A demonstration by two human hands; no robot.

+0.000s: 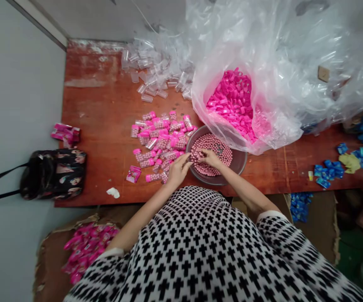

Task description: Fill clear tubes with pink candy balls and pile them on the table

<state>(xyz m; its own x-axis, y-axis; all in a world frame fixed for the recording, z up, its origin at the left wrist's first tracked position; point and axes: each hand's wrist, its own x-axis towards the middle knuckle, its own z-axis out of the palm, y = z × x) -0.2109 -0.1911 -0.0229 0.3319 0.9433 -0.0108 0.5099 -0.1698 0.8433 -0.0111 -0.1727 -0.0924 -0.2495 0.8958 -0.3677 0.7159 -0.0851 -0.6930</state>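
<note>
Both hands meet over the left side of a grey bowl (pixel 239 164) that holds many round pink beads (pixel 211 144). My left hand (pixel 177 169) is at the bowl's left rim, thumb and fingers curled together; what sits between them is too small to make out. From the right, my right hand (pixel 210 158) reaches in, its fingertips closed around some pink beads. Left of the bowl lies a pile of small clear bottles (pixel 159 134) with pink caps, many filled with beads.
A clear plastic bag (pixel 278 134) of pink caps (pixel 234 100) leans over the bowl's back rim. Empty clear bottles (pixel 159 71) lie behind. A pink packet (pixel 134 174), a black patterned bag (pixel 58 174) and blue wrapped pieces (pixel 329 171) are on the wooden table (pixel 99 155). Cartons stand below.
</note>
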